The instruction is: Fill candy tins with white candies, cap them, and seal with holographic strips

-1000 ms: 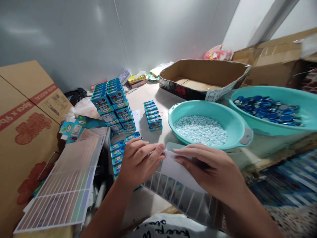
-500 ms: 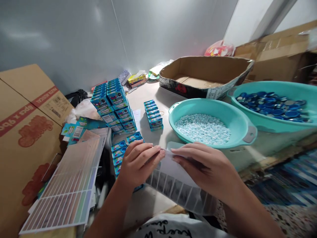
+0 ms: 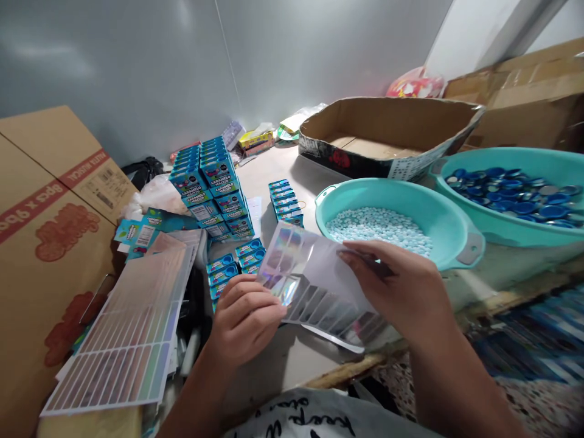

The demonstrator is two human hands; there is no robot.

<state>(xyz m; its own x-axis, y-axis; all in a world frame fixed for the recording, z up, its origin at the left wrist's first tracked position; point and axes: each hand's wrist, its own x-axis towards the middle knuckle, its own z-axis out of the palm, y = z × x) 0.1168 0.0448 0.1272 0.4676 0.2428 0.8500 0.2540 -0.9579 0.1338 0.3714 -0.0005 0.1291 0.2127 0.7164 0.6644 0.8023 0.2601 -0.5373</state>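
Note:
A shiny holographic sticker sheet (image 3: 292, 258) with rectangular cells is stretched between my hands above the table, tilted, its right part showing plain white. My left hand (image 3: 249, 316) is closed on its lower left edge. On the right, my right hand (image 3: 401, 286) pinches the white part between thumb and fingers. Below lies or hangs another gridded sheet portion (image 3: 326, 310); whether it is a separate sheet I cannot tell. Small blue candy boxes (image 3: 223, 274) with round blue rings on top stand just beyond my left hand.
Stacked blue boxes (image 3: 219, 194) and a short row of them (image 3: 285, 201) stand behind. A turquoise basin (image 3: 449, 225) holds pale tablets; another basin (image 3: 502, 231) holds blue discs. An open cardboard tray (image 3: 387, 121) sits behind. Left are more sticker sheets (image 3: 118, 340) and a carton (image 3: 50, 243).
My hands have moved apart, the left one down and leftward, the right one slightly right. The sheet's holographic face now shows between them.

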